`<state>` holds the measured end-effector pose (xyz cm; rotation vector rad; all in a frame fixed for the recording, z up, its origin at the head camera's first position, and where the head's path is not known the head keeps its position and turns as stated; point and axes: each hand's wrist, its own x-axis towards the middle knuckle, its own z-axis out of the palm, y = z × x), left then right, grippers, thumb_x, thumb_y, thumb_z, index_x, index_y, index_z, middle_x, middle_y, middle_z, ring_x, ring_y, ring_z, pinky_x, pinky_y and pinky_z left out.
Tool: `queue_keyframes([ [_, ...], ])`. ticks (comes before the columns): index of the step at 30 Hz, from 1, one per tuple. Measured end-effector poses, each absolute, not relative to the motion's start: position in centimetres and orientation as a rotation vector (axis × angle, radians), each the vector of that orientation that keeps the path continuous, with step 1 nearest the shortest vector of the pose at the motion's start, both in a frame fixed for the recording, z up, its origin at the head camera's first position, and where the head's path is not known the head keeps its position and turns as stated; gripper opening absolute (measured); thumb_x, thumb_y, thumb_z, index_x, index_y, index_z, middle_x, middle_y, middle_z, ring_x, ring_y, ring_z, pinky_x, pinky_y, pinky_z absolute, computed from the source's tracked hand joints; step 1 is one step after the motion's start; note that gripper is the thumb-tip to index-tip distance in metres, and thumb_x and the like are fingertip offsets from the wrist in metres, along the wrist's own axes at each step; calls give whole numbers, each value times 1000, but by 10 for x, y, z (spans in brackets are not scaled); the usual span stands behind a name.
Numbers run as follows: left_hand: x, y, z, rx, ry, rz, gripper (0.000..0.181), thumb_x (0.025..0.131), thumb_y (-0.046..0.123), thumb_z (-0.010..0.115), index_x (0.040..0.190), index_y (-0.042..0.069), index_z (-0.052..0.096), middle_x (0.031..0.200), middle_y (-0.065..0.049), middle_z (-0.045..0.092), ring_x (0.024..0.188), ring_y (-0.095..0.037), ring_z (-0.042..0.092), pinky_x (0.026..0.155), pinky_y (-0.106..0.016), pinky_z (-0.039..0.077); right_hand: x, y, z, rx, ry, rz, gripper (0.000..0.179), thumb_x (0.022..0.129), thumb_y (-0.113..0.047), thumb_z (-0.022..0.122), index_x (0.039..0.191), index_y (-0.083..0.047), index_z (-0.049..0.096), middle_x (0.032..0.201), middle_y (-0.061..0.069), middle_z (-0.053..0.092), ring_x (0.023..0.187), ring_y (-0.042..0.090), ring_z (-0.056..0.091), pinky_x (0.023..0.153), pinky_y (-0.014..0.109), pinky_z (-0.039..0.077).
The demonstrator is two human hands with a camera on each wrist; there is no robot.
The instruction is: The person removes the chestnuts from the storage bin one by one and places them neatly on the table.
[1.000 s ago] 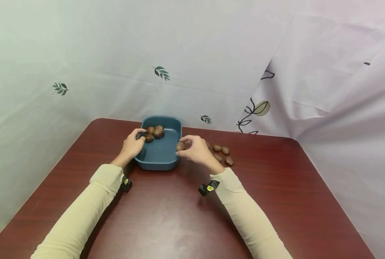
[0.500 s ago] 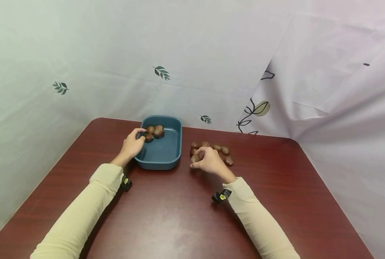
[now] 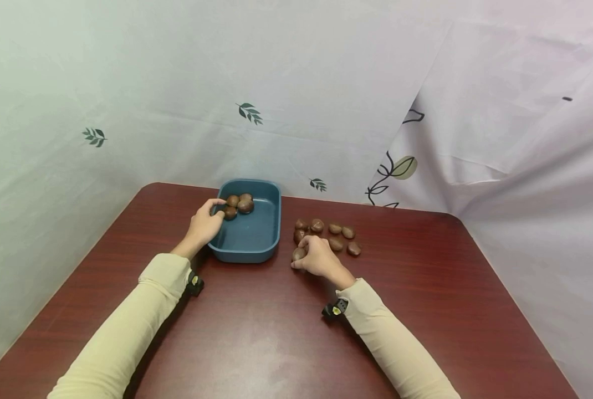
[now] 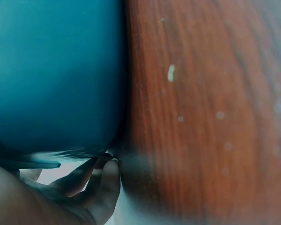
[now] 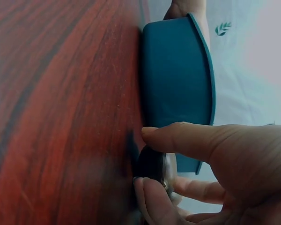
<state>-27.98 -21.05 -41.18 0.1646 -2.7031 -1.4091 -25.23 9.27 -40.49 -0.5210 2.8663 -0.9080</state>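
Your right hand [image 3: 318,257] pinches one glossy brown piece [image 3: 298,254] between thumb and fingers, to the right of the blue bin [image 3: 249,231] and apart from it. The right wrist view shows that piece close to the tabletop [image 3: 256,316], though you cannot tell from it whether the two touch.

Your left hand [image 3: 205,224] grips the bin's left wall, its thumb and forefinger at the rim; the wall and the hand itself hide part of the other fingers. The bin stands flat near the table's far edge.

Inside it, four brown pieces [image 3: 245,206] sit clustered in the far left part, just beside your left fingertips. Seven loose brown pieces [image 3: 335,244] show on the tabletop to the bin's right — three just beyond the held one, four further to the right — and your right hand may cover more.

Both your arms wear pale sleeves [image 3: 112,327], with a small black camera [image 3: 335,309] strapped at each wrist. Behind the table hangs a pale cloth [image 3: 296,72] printed with green leaf sprigs [image 3: 249,113], and at the right with a black-outlined plant [image 3: 391,172].
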Motion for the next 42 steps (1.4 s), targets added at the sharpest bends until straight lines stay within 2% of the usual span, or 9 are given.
queue_keyframes([
  [4, -279, -211, -411, 155, -2700, -1418, 44, 103, 23, 36, 145, 15, 45, 150, -20, 41, 84, -34, 46, 77, -45, 36, -252, 92, -407, -528, 2874, -907, 34, 71, -19, 89, 95, -6, 69, 78, 0, 64, 75, 20, 59, 68, 33, 49],
  [8, -279, -211, -411, 151, -2700, -1427, 44, 103, 23, 36, 145, 15, 45, 150, -20, 41, 80, -34, 45, 77, -46, 37, -252, 93, -406, -495, 2872, -903, 41, 71, -22, 90, 101, -5, 68, 83, 1, 64, 88, 27, 59, 75, 37, 50],
  [12, -279, -211, -411, 151, -2706, -1424, 44, 103, 24, 35, 145, 15, 45, 151, -20, 40, 87, -35, 47, 79, -46, 37, -250, 96, -402, -464, 2862, -895, 46, 71, -25, 90, 106, -5, 66, 87, 2, 65, 95, 30, 58, 80, 40, 50],
  [15, -279, -212, -412, 149, -2705, -1422, 44, 103, 24, 35, 145, 15, 45, 152, -20, 39, 88, -34, 47, 78, -46, 36, -250, 97, -399, -464, 2859, -883, 49, 72, -26, 89, 109, -4, 66, 88, 3, 66, 93, 30, 59, 79, 40, 50],
  [22, -280, -213, -414, 142, -2702, -1420, 44, 103, 23, 36, 145, 15, 44, 150, -20, 41, 68, -29, 38, 72, -42, 35, -248, 101, -387, -493, 2860, -850, 49, 75, -25, 87, 112, -2, 66, 91, 6, 67, 93, 28, 61, 79, 39, 51],
  [26, -279, -212, -413, 143, -2700, -1429, 44, 103, 24, 35, 145, 15, 44, 152, -20, 39, 83, -33, 45, 76, -44, 35, -249, 102, -374, -521, 2832, -880, 47, 78, -24, 85, 114, -2, 64, 91, 8, 66, 79, 22, 61, 74, 37, 52],
  [30, -279, -212, -411, 139, -2699, -1441, 45, 103, 25, 34, 146, 14, 44, 154, -20, 36, 100, -37, 47, 80, -47, 35, -253, 98, -360, -519, 2813, -901, 51, 80, -26, 83, 120, -1, 62, 88, 7, 63, 77, 20, 59, 71, 35, 50],
  [38, -280, -213, -413, 137, -2696, -1449, 45, 103, 26, 35, 146, 15, 43, 156, -19, 34, 106, -38, 46, 82, -48, 35, -264, 71, -342, -557, 2826, -988, 49, 85, -27, 78, 125, -4, 61, 111, 17, 66, 96, 26, 61, 81, 42, 51],
  [42, -279, -213, -413, 139, -2698, -1444, 45, 103, 25, 36, 146, 15, 44, 156, -19, 34, 110, -39, 46, 84, -50, 36, -273, 52, -342, -580, 2807, -1059, 48, 87, -26, 76, 128, -7, 60, 116, 15, 64, 102, 28, 61, 82, 43, 52],
])
